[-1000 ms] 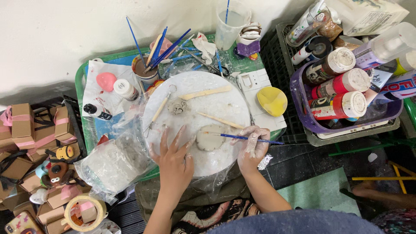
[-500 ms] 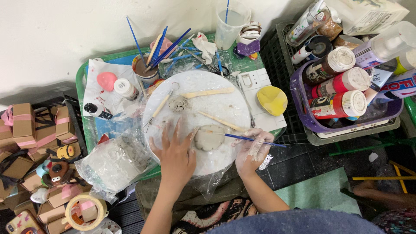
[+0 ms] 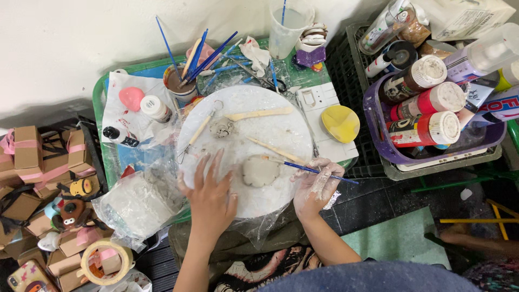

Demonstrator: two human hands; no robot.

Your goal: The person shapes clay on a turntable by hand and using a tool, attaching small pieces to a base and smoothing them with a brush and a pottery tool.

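Observation:
A flat, lobed piece of grey clay (image 3: 260, 171) lies on a round white board (image 3: 270, 124). My right hand (image 3: 315, 185), dusted with clay, holds a thin blue paintbrush (image 3: 324, 173) whose tip reaches the clay piece's upper right edge. My left hand (image 3: 211, 193) rests flat on the board's left side, fingers spread, holding nothing. A small lump of clay (image 3: 221, 127) sits higher on the board. Two wooden modelling sticks (image 3: 260, 113) (image 3: 273, 149) and a wire loop tool (image 3: 198, 131) also lie on the board.
A cup of blue brushes (image 3: 181, 81) and a clear water cup (image 3: 285, 30) stand behind the board on a green tray (image 3: 98, 97). A yellow sponge (image 3: 340, 123) lies right. A purple basket (image 3: 378, 140) holds paint bottles. Cardboard boxes (image 3: 27, 157) and crumpled plastic (image 3: 135, 203) sit left.
My left hand has slid slightly back toward me on the board. The brush in my right hand has shifted a little at the clay piece's edge.

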